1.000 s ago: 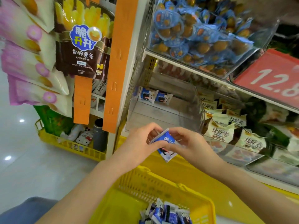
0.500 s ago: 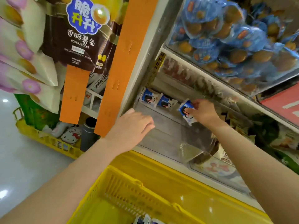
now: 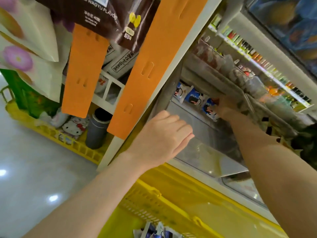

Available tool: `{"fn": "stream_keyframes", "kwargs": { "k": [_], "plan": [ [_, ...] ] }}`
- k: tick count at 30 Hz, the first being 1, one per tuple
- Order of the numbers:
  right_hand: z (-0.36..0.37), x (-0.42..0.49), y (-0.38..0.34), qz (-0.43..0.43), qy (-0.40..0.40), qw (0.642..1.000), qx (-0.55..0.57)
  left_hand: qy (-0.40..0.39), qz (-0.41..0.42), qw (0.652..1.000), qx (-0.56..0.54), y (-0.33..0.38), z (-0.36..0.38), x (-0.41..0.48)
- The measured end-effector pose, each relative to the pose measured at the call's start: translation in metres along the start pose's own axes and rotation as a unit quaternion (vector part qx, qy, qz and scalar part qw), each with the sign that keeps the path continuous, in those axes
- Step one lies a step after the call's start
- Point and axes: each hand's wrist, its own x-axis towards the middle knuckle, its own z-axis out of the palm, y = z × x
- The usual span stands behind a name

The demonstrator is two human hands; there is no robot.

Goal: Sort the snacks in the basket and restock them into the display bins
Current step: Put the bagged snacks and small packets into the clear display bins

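Observation:
A clear display bin (image 3: 204,157) sits on the lower shelf. At its back stand two blue-and-white snack packets (image 3: 194,97) in a row. My right hand (image 3: 226,107) reaches deep into the bin and holds a third such packet (image 3: 208,109) against the back, beside the other two. My left hand (image 3: 164,134) rests on the bin's front left rim, its fingers bent over the edge. Below, the yellow basket (image 3: 154,200) holds several more blue-and-white packets (image 3: 157,231) at the bottom of the view.
Orange hanging strips (image 3: 137,83) with brown and white snack bags hang at the left. A second yellow basket (image 3: 51,133) with a grey cup (image 3: 97,129) stands on the floor. Neighbouring bins with other snacks lie to the right, and a shelf hangs above.
The view has tilted and moved closer. My right hand has pushed the packet further back beside the two standing ones. My left hand stays on the bin's rim.

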Motion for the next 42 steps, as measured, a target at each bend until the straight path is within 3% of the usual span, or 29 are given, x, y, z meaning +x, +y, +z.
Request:
{"fn": "stream_keyframes", "kwargs": {
  "k": [7, 13, 17, 24, 28, 32, 36, 39, 42],
  "plan": [
    [0.009, 0.002, -0.009, -0.046, 0.055, 0.989, -0.127, 0.039, -0.002, 0.999, 0.014, 0.001, 0.007, 0.000],
    [0.008, -0.001, -0.011, -0.043, 0.032, 0.992, -0.111, 0.072, -0.016, 0.997, 0.022, 0.003, 0.010, -0.001],
    [-0.004, -0.021, -0.014, -0.074, 0.032, 0.992, -0.093, 0.063, -0.074, 0.995, 0.000, 0.015, 0.009, 0.002],
    [-0.029, -0.131, -0.009, -0.151, 0.076, 0.981, 0.099, -0.022, -0.187, 0.981, -0.038, 0.038, -0.007, 0.007],
    [-0.028, -0.202, 0.014, -0.198, 0.031, 0.977, 0.071, -0.054, -0.206, 0.977, -0.031, 0.054, -0.013, 0.003],
    [-0.011, -0.255, 0.032, -0.267, 0.013, 0.963, -0.035, -0.071, -0.212, 0.974, -0.032, 0.074, -0.018, -0.009],
    [0.013, -0.303, 0.054, -0.287, 0.052, 0.955, 0.053, -0.071, -0.164, 0.983, -0.027, 0.108, -0.014, -0.047],
    [0.050, -0.334, 0.075, -0.277, 0.074, 0.954, 0.088, -0.161, -0.163, 0.973, -0.016, 0.135, 0.004, -0.088],
    [0.102, -0.354, 0.094, -0.226, -0.019, 0.970, 0.083, -0.317, -0.174, 0.932, -0.022, 0.151, 0.035, -0.135]
  ]
}}
